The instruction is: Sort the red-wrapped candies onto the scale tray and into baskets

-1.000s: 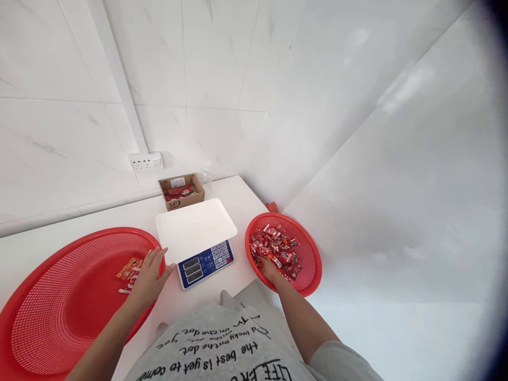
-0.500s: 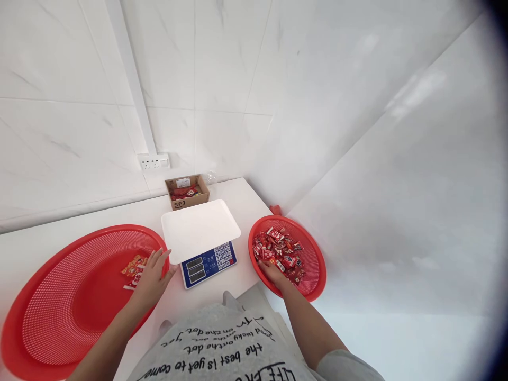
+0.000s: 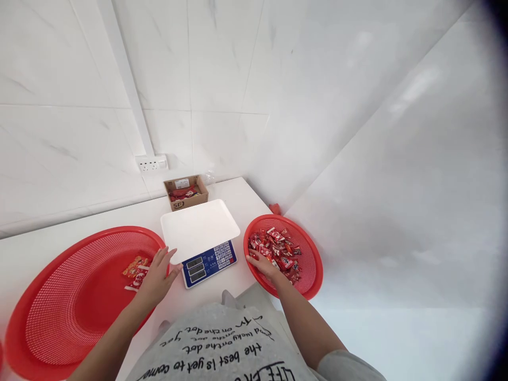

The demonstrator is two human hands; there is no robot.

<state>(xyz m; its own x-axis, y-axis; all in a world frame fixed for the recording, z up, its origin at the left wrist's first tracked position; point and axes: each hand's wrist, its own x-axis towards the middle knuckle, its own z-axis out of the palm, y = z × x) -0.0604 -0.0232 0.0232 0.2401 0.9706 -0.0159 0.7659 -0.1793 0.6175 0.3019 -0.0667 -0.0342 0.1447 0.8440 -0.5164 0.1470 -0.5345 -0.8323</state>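
My left hand [image 3: 155,276] is over the right rim of a large red basket [image 3: 51,275], fingers spread and holding nothing. Its fingertips come close to the white tray [image 3: 200,227] of a blue digital scale [image 3: 208,266]. Beneath that hand, two wrapped snacks [image 3: 137,270], one orange and one red and white, lie inside the large basket. To the right, my right hand [image 3: 262,266] is at the near left side of a smaller red basket [image 3: 313,264]. Its fingers are stretched out beside a heap of red snack packets [image 3: 280,246], with nothing visible in them.
Behind the scale stands a small cardboard box [image 3: 186,202] with red packets in it. Clear plastic [image 3: 209,177] lies by the wall. A power socket [image 3: 152,163] is mounted above the white table [image 3: 234,191]. Something red [image 3: 274,208] shows behind the smaller basket.
My right hand has drawn a little up and left from the packets toward the basket's rim. My left hand has shifted slightly right, toward the scale. The view has turned a little.
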